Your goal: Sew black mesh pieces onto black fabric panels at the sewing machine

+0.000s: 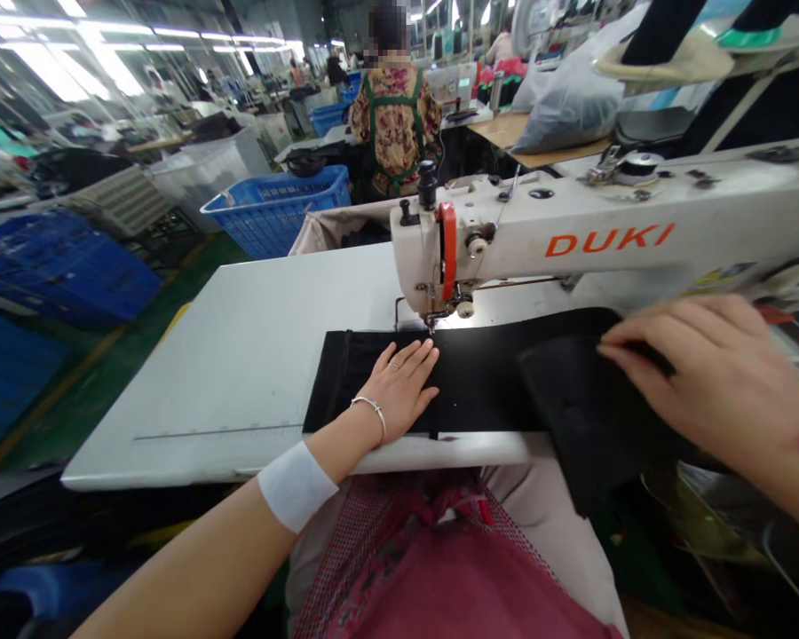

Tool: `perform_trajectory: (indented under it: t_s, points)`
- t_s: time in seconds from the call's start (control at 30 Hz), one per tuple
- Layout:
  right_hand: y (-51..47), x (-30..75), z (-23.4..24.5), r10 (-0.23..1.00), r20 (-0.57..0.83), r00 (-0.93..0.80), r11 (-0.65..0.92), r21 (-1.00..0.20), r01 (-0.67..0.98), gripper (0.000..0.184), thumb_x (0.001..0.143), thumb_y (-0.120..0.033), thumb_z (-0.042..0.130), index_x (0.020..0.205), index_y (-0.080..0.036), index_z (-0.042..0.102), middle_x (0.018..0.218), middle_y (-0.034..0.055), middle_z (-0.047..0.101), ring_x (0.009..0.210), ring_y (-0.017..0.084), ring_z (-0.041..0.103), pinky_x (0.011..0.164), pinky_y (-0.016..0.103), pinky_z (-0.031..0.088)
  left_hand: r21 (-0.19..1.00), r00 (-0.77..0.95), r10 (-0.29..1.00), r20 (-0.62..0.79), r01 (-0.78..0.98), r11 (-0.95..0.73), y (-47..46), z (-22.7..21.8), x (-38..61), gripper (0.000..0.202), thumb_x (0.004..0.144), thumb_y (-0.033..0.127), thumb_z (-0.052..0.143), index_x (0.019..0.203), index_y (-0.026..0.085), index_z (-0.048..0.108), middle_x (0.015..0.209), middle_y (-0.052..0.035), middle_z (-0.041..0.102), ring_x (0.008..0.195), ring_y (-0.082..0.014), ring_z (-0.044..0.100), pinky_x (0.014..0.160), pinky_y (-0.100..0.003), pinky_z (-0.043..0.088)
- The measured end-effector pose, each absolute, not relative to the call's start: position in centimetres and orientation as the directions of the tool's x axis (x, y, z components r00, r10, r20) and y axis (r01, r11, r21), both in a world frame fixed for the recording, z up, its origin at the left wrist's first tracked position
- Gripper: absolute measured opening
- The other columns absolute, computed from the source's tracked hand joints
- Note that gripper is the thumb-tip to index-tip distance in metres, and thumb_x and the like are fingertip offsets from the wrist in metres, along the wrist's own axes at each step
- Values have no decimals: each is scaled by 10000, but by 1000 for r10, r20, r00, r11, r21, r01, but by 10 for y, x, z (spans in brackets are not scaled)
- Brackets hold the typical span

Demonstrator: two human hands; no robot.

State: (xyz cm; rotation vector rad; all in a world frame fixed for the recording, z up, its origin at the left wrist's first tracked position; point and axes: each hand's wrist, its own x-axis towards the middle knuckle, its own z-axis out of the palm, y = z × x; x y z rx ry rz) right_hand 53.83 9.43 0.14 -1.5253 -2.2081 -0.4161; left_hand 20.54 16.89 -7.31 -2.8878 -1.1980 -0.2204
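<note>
A strip of black fabric [486, 377] lies flat on the white sewing table [253, 355], under the needle of a white DUKI sewing machine [573, 235]. My left hand [399, 386] rests flat on the cloth just in front of the presser foot [432, 318], fingers stretched out and together. My right hand [712, 373] lies further right on a folded-over part of the same fabric, fingers extended and pressing its top edge. The cloth's right end hangs off the table edge.
A person in a floral top [394, 115] works with their back to me at a table behind. Blue plastic crates [280, 209] stand at the left and back. A grey plastic bag [573, 98] sits on a wooden table [506, 131] at the back right.
</note>
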Motion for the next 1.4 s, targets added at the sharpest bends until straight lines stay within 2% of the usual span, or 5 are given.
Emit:
perform_trajectory:
  t_s: [0.2,0.53,0.8,1.03,1.4]
  points:
    - [103,481,-28,767,479,-426,532,-105,840,362,908,-261,545,1266,-202,561,1294,93,590,1150,278,564,1009,486,442,34,744,655,135,657,-753,135,-67,202,530,973,395,444,1429,142,352,1506,-113,352,1418,-259,264,1192,-488,180]
    - [86,448,-88,774,427,-467,608,-295,738,293,886,-257,597,1173,-226,646,1248,64,633,1153,239,559,1001,448,450,487,566,746,352,570,-662,98,-66,195,162,852,220,685,1014,211,681,1015,-37,667,948,-180,592,872,-360,512]
    - [83,447,-89,761,455,-462,617,-288,733,339,860,-244,616,1198,-238,642,1243,59,641,1148,247,569,988,446,452,133,756,552,351,543,-829,98,-67,189,207,945,150,496,1115,167,613,1174,-75,645,1043,-195,603,922,-379,520]
    - [82,446,-90,775,443,-452,597,-275,754,332,857,-248,625,1188,-229,641,1261,43,630,1156,243,555,985,425,439,248,656,644,395,599,-762,96,-60,202,129,952,183,512,937,162,638,885,-43,634,851,-173,563,790,-344,501]
    - [82,447,-88,770,445,-457,604,-278,747,334,852,-233,630,1185,-218,639,1255,52,632,1156,247,551,977,426,442,188,657,697,285,675,-713,85,-72,203,137,958,188,483,997,152,609,922,-58,600,863,-189,568,814,-366,490]
